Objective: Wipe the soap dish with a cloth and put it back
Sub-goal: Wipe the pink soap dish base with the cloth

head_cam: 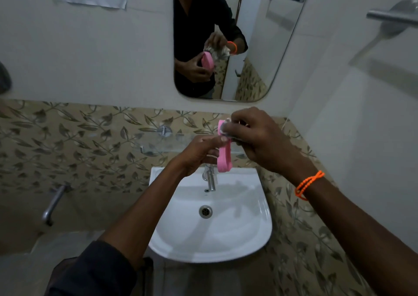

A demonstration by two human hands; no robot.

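A pink soap dish (224, 160) is held on edge above the white basin. My left hand (199, 153) grips it from the left side, thumb along its upper part. My right hand (255, 135) holds a bunched pale cloth (226, 128) against the top of the dish. Most of the cloth is hidden under my fingers. The mirror shows the same dish and cloth from the front.
A white basin (248, 239) with a chrome tap (210, 179) sits below my hands. A glass shelf (158, 146) runs along the tiled wall behind them. The mirror (260, 47) hangs above, a towel bar (393, 16) is at the right, a wall tap (53, 205) at the left.
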